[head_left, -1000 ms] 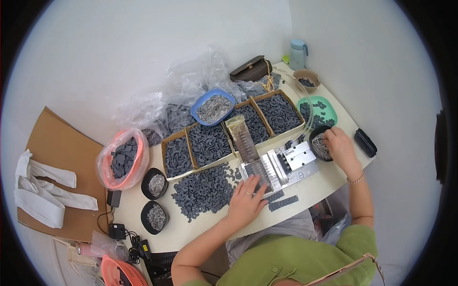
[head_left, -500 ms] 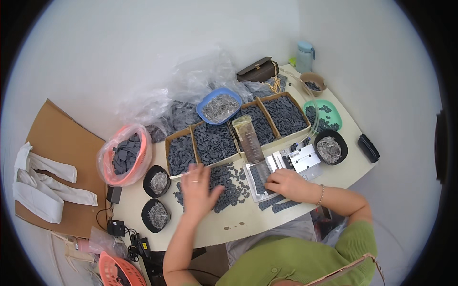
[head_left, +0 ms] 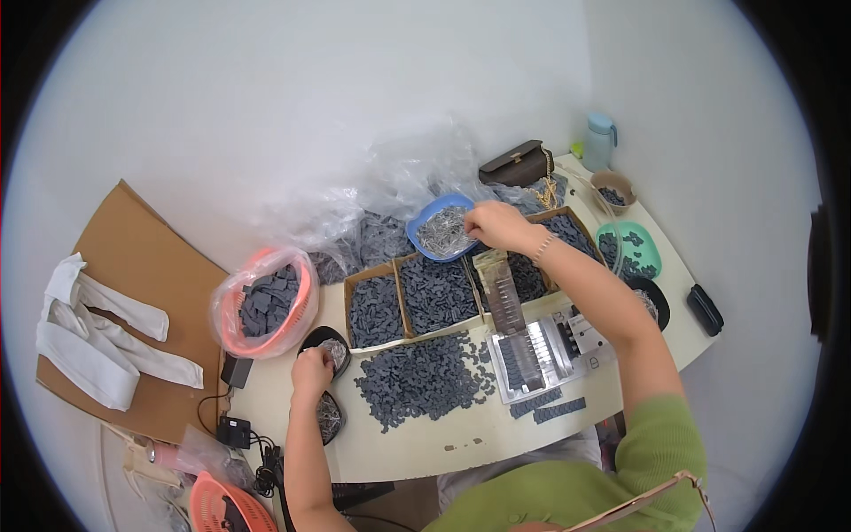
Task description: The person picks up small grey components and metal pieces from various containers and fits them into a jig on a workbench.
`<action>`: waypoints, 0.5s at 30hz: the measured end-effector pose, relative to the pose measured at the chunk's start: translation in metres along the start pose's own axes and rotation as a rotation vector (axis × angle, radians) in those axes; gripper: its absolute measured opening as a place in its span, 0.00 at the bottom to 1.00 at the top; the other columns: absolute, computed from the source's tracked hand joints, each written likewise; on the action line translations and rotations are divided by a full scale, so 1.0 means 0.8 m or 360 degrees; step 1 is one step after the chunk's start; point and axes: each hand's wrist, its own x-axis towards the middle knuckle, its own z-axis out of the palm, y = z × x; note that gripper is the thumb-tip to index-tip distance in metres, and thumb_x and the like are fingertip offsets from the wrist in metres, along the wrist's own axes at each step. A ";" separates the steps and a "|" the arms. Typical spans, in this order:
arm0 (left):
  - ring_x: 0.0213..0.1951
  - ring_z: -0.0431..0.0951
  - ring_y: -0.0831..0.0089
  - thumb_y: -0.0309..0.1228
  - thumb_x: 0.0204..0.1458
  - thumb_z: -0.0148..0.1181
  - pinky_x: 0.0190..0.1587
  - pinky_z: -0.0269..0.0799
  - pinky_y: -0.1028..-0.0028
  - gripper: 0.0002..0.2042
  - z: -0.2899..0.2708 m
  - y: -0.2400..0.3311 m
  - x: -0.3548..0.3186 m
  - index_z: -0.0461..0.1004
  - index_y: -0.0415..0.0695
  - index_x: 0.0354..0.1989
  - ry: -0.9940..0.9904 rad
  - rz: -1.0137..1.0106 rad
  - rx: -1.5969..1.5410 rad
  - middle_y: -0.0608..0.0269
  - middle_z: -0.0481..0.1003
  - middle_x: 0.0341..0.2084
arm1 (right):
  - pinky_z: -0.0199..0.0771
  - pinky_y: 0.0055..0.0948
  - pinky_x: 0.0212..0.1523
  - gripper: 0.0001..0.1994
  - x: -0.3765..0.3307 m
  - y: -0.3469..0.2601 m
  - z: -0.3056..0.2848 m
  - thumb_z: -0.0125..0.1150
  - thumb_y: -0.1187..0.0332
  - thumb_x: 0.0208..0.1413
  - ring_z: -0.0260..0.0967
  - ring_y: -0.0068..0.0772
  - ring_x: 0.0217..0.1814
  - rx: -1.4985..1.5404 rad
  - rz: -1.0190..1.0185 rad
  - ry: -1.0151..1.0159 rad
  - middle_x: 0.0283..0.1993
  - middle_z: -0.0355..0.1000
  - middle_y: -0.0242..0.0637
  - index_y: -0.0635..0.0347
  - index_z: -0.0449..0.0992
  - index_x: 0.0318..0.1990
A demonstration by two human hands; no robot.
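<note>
My left hand (head_left: 312, 371) is at the left side of the upper black bowl (head_left: 312, 338), which holds thin metal pins. Its fingers are curled in at the rim; what they grip is hidden. A second black bowl (head_left: 339, 424) of pins sits just below. My right hand (head_left: 498, 225) reaches across to the right rim of a blue bowl (head_left: 413, 232) of pins resting on the boxes. Its fingertips are pinched together there, too small to show what they hold. Below that arm stand the metal fixture (head_left: 567, 362) and a clear ribbed chute (head_left: 503, 297).
Cardboard boxes (head_left: 408, 319) of dark grey pieces line the table behind a loose pile (head_left: 421, 377). A pink basket (head_left: 306, 306) stands left; a green tray (head_left: 651, 241), another black bowl (head_left: 660, 297) and a black case (head_left: 705, 310) lie right. Joined strips (head_left: 560, 410) lie near the front edge.
My left hand has moved from the loose pile left to the black bowls. My right hand has left the fixture and reached forward to the blue bowl. The whole view has shifted slightly.
</note>
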 end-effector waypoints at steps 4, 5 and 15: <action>0.36 0.76 0.51 0.25 0.44 0.61 0.40 0.71 0.57 0.04 0.010 -0.017 0.003 0.74 0.42 0.28 0.0120 0.0121 -0.0067 0.50 0.76 0.30 | 0.75 0.39 0.41 0.06 0.046 0.009 0.028 0.66 0.67 0.43 0.75 0.45 0.41 -0.0138 0.0172 -0.0350 0.36 0.77 0.42 0.56 0.81 0.30; 0.36 0.75 0.50 0.25 0.46 0.60 0.39 0.70 0.56 0.05 0.010 -0.020 0.000 0.70 0.41 0.30 0.0168 0.0092 -0.0087 0.50 0.74 0.30 | 0.75 0.39 0.41 0.06 0.051 0.007 0.034 0.67 0.67 0.42 0.75 0.45 0.41 -0.0158 0.0168 -0.0368 0.37 0.78 0.42 0.56 0.81 0.29; 0.27 0.73 0.76 0.25 0.55 0.57 0.31 0.69 0.76 0.04 0.035 0.162 -0.048 0.70 0.39 0.32 0.0053 0.0400 -0.1427 0.62 0.72 0.24 | 0.71 0.42 0.52 0.11 0.055 -0.006 0.043 0.54 0.72 0.49 0.71 0.49 0.52 -0.0376 0.0179 -0.0481 0.48 0.74 0.51 0.65 0.80 0.39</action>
